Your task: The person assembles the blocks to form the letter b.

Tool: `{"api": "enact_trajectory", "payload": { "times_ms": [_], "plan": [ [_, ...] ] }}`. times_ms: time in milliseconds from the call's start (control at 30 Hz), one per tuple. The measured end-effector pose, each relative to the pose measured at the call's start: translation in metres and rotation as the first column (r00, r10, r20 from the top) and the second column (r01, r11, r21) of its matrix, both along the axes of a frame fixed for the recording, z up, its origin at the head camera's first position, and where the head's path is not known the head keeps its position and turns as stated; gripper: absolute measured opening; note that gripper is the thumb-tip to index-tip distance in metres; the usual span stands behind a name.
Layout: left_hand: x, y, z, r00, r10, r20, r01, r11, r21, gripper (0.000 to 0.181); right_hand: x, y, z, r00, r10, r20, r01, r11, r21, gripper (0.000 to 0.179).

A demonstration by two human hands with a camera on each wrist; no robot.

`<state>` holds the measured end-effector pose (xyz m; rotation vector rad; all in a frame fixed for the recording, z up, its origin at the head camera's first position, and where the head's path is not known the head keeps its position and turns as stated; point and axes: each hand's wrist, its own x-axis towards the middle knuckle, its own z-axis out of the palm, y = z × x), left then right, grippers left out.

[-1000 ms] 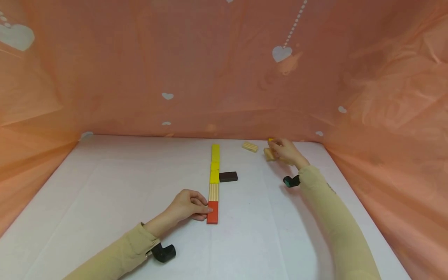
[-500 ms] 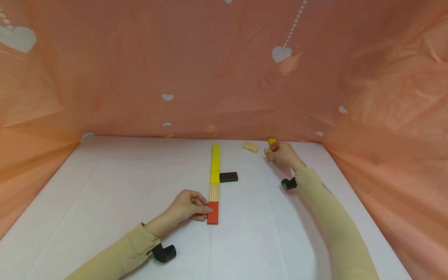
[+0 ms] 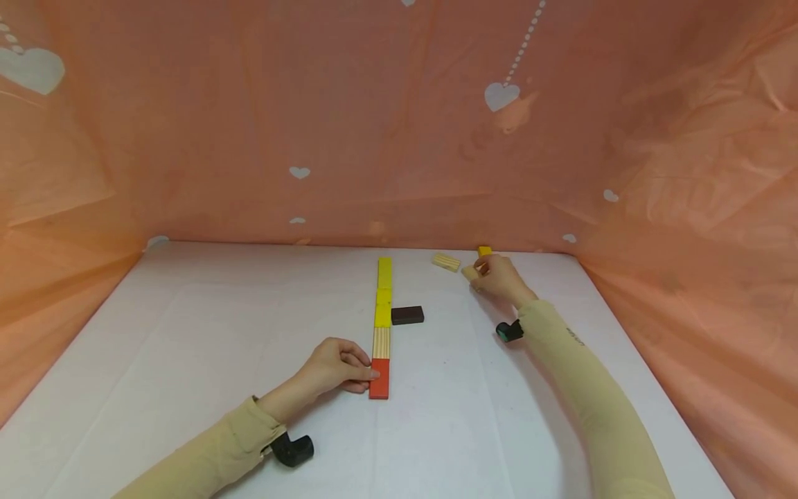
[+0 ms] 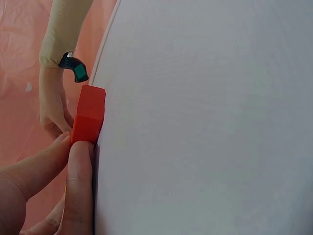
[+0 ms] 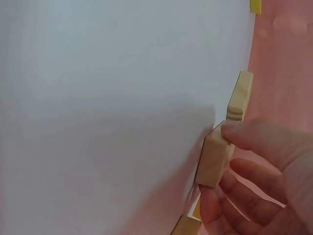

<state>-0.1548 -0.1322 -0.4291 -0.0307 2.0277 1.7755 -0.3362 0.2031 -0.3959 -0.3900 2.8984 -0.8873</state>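
A line of flat blocks runs down the middle of the white table: yellow ones at the far end, a plain wood one, then a red block nearest me. My left hand pinches the red block's left side with curled fingers. At the back right, my right hand pinches a plain wood block and holds it just above the table. Another wood block lies to its left, and a yellow block lies behind the hand.
A dark brown block lies flat right beside the line. Orange cloth with white hearts walls the table at the back and both sides. Black wrist cameras hang under each sleeve.
My right hand has closed round a wood block at the back right and shifted slightly left with it. The left hand and the line have not moved.
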Motion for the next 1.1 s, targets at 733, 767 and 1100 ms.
{"api": "enact_trajectory", "payload": {
  "times_ms": [733, 767, 1100],
  "plan": [
    [-0.001, 0.0, -0.002, 1.0, 0.001, -0.005, -0.001, 1.0, -0.005, 0.03, 0.018, 0.005, 0.002, 0.99, 0.138, 0.005, -0.138, 0.99, 0.027, 0.039],
    [-0.001, 0.0, -0.002, 1.0, 0.001, -0.007, -0.001, 1.0, -0.004, 0.03, 0.019, 0.005, 0.003, 0.99, 0.143, 0.005, -0.143, 0.989, 0.025, 0.039],
    [0.0, 0.001, -0.003, 1.0, 0.012, -0.005, -0.012, 1.0, -0.023, 0.029, 0.037, 0.0, 0.016, 0.977, 0.211, -0.019, -0.212, 0.974, -0.08, 0.04]
  ]
}}
